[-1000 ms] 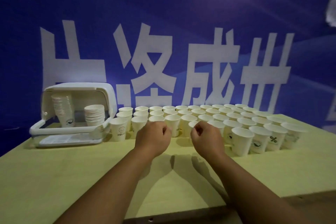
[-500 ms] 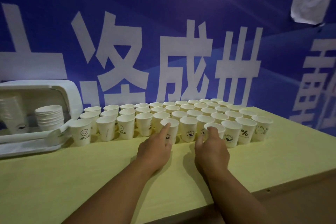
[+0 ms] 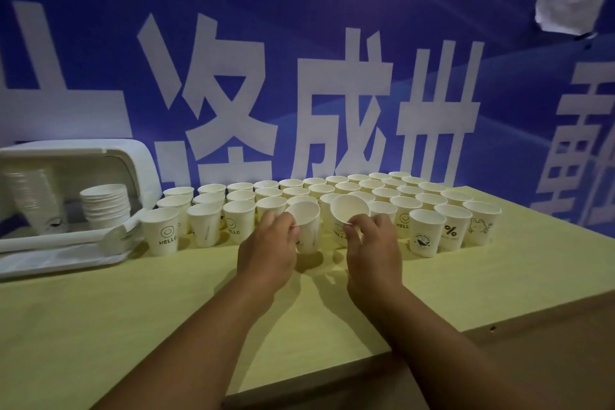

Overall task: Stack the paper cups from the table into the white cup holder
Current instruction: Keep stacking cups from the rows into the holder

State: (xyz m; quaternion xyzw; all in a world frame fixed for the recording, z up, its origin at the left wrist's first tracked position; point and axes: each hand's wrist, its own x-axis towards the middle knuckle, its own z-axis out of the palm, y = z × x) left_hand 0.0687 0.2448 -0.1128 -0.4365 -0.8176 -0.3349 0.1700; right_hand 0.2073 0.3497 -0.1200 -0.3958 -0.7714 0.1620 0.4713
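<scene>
1. The white cup holder (image 3: 136, 160) sits at the far left of the desk (image 3: 100, 326) with its lid raised, so its open side faces the person. Inside, an upright stack (image 3: 106, 206) stands mouth up. A blurrier second stack (image 3: 33, 200) leans to its left. Nesting the cups probably saves room.
2. The paper cups (image 3: 239, 200) stand in tight rows just right of the holder. All are upright with mouths up and long axes vertical. They are packed rim beside rim, likely so that either grip meets the front row first.
3. The left grip (image 3: 266, 253) is curled, and its thumb and fingers pinch the near rim of the left-hand cup (image 3: 306, 230). That cup is tilted, with its mouth turned up and toward the person and its base low near the desk. Whether the base touches the desk cannot be told.
4. The right grip (image 3: 372, 250) is curled the same way and pinches the near rim of the right-hand cup (image 3: 349, 210). This cup is tipped further, so its mouth faces the person more squarely and its long axis leans well off vertical. Its base is partly hidden by the fingers. The two cups sit close together, which looks suited to slipping one into the other before carrying them left to the holder.
5. Further right, front-row cups stand upright and untouched, among them one marked "%" (image 3: 451, 231).
</scene>
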